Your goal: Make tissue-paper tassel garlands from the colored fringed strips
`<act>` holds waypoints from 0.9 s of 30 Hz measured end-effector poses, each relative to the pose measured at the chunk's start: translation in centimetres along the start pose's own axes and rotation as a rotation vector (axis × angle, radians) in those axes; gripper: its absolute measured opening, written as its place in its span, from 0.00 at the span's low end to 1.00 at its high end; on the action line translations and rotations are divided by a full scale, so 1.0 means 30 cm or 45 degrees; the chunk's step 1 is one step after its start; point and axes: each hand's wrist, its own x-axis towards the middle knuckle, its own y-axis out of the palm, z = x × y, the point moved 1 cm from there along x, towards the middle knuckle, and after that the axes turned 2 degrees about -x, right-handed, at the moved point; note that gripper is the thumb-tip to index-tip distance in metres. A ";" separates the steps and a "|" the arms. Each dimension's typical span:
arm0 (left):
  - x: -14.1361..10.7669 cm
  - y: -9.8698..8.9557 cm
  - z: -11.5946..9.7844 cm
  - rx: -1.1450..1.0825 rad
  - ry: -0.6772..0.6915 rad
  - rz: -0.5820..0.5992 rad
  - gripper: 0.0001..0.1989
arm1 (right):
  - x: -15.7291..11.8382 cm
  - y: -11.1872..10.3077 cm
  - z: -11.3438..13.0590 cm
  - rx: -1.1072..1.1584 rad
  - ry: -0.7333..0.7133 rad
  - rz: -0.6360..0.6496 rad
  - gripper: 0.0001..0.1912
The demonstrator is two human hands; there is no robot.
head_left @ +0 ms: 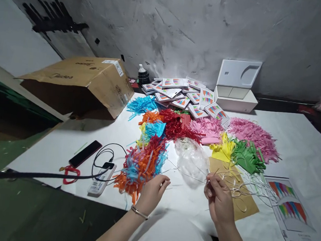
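My right hand (219,196) pinches a thin white string (190,176), which runs left across the table toward the tassels. My left hand (154,192) has its fingers pressed together beside the string of mixed tissue-paper tassels (146,158), which is orange, light blue and red. Whatever those fingers hold is too small or hidden to make out. Between and beyond my hands lies a crumpled clear plastic bag (192,162). A loose tangle of white cord (235,189) spreads over a brown sheet (244,208), right of my right hand.
Red (174,125), pink (253,138), yellow (223,148) and green tassels (247,156) lie farther back. Behind them are piled printed packets (179,94) and an open white box (235,99). At left are a cardboard box (96,85), a phone (85,154) and a cabled power bank (101,181).
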 end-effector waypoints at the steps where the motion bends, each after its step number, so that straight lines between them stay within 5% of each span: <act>1: 0.002 0.000 -0.013 0.041 0.050 0.005 0.11 | -0.008 0.011 -0.006 -0.045 0.000 0.042 0.09; 4: -0.008 0.043 -0.086 -0.134 0.134 0.190 0.19 | -0.033 0.053 -0.026 -0.181 -0.016 0.171 0.10; 8: -0.026 0.151 -0.163 -0.720 -0.029 0.580 0.36 | -0.061 0.090 -0.027 -0.410 -0.061 0.315 0.11; 12: -0.018 0.203 -0.154 -1.036 -0.146 0.586 0.35 | -0.069 0.079 0.007 -0.759 -0.243 0.328 0.11; 16: -0.022 0.190 -0.123 -0.925 -0.210 0.577 0.20 | -0.061 0.048 0.033 -0.767 -0.330 0.171 0.09; 22: -0.036 0.178 -0.068 -0.639 -0.198 0.574 0.19 | -0.037 0.046 0.039 -0.152 -0.186 0.074 0.12; 27: -0.040 0.203 0.060 -0.488 -0.193 0.677 0.21 | 0.001 -0.013 0.151 -0.110 -0.194 -0.017 0.12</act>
